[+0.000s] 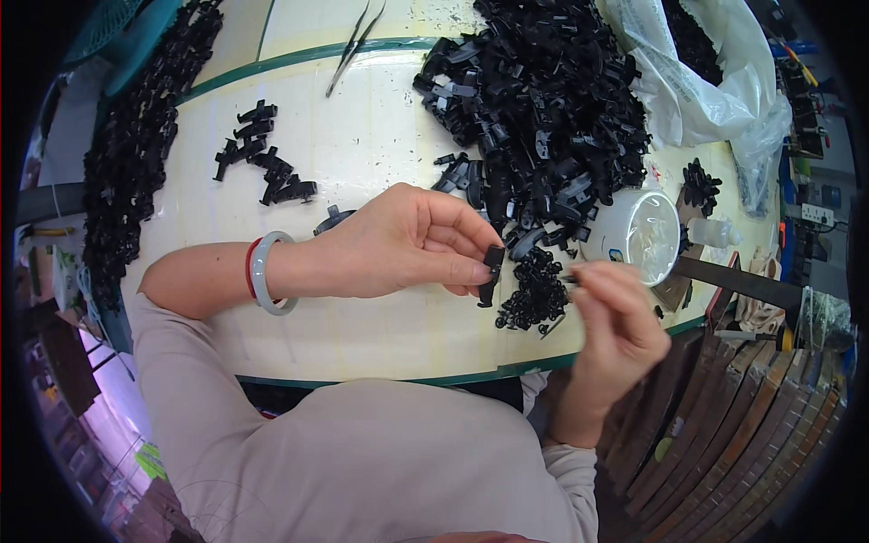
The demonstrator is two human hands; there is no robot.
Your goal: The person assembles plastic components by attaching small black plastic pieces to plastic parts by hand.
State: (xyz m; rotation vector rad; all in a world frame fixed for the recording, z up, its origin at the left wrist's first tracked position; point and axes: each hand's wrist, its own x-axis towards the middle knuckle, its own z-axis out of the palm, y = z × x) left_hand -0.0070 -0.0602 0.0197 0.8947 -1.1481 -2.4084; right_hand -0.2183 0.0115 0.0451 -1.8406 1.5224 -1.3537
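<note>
My left hand [407,240] pinches a black plastic part [491,276] between thumb and fingers, holding it over the pale table. To its right, my right hand [620,312] is closed at the fingertips around a small dark piece [570,280], too small to name. Between the two hands lies a pile of tiny black pieces [534,291]. Beyond them rises a large heap of black plastic parts [552,109]. Just past my left wrist, another black part [335,219] lies partly hidden by the hand.
Several black parts [262,154] lie at the left of the table. A long bank of black parts [136,163] lines the left edge. Tweezers [351,50] rest at the back. On the right are a white tub [625,237], a small bottle [713,233] and a plastic bag [706,100].
</note>
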